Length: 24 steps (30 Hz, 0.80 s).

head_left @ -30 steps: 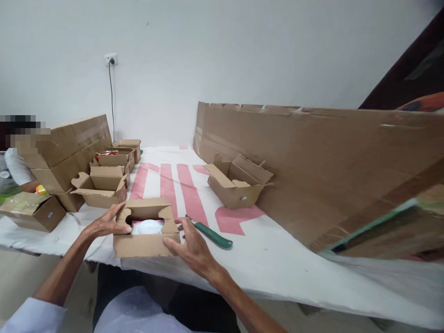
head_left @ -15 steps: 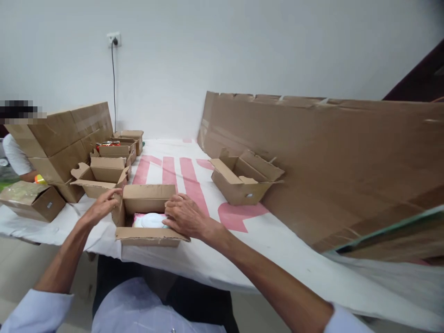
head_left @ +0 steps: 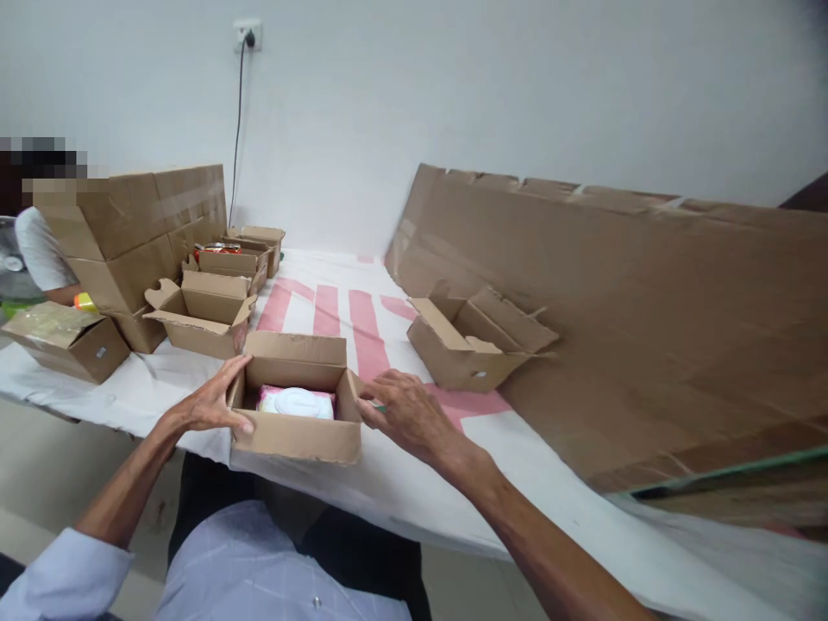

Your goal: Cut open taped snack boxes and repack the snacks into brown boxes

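Note:
A small cardboard box (head_left: 294, 438) stands open at the table's near edge, right in front of me. Inside it lies a white and pink packet (head_left: 296, 402). My left hand (head_left: 210, 405) clasps the box's left front corner, thumb on the front wall and fingers along the left side. My right hand (head_left: 404, 414) rests on the white cloth just right of the box, its bent fingers touching the right flap. A sliver of a green-handled tool (head_left: 379, 409) shows under those fingers; the rest of it is hidden.
Open small boxes sit at the left (head_left: 203, 315) and the right (head_left: 475, 349), with more behind. A big carton (head_left: 135, 233) and a closed box (head_left: 68, 341) stand at the far left, beside another person's sleeve (head_left: 39, 250). A long cardboard sheet (head_left: 614, 319) leans along the right.
The box's flaps, folded over the packet a second ago, now stand open. My right hand moved from the top of the box to its right side, covering the green tool.

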### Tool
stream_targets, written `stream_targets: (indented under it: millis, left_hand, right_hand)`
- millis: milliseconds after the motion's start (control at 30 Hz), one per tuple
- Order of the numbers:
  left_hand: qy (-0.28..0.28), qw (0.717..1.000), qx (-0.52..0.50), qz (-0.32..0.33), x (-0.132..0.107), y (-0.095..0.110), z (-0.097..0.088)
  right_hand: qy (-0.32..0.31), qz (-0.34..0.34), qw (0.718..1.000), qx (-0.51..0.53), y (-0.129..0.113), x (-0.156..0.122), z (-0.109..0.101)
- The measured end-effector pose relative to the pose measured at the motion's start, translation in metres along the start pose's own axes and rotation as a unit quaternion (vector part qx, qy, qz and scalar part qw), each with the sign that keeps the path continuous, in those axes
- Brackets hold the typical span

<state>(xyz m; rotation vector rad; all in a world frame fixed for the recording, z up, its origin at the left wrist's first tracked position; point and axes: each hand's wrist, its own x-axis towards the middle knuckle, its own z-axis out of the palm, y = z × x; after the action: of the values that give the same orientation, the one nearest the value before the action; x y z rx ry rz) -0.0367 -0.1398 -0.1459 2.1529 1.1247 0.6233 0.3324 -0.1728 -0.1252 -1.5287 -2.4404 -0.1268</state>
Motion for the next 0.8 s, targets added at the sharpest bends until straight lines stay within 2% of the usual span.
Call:
stream_targets:
  millis: [133, 200, 333, 433, 633, 800]
  left_hand:
    - [0.045, 0.998, 0.007, 0.042, -0.002, -0.003, 0.018]
    - [0.066, 0.997, 0.013, 0.044, -0.006, -0.002, 0.024]
    - [0.093, 0.994, 0.022, 0.045, -0.014, 0.0, 0.033]
    - [0.105, 0.993, 0.022, 0.046, -0.017, 0.0, 0.037]
    - [0.116, 0.993, 0.009, 0.037, -0.018, 0.003, 0.043]
    - [0.106, 0.993, 0.023, 0.039, -0.021, 0.007, 0.046]
  right_hand:
    - [-0.017, -0.029, 0.997, -0.075, -0.015, 0.013, -0.008]
    - [-0.043, -0.056, 0.996, -0.058, -0.026, 0.022, -0.01]
    - [-0.167, -0.075, 0.982, 0.048, -0.04, 0.042, -0.004]
    - [-0.239, -0.073, 0.968, 0.04, -0.044, 0.056, 0.004]
    - [-0.248, -0.107, 0.962, 0.029, -0.05, 0.067, 0.017]
    - [-0.259, -0.108, 0.958, 0.063, -0.052, 0.07, 0.024]
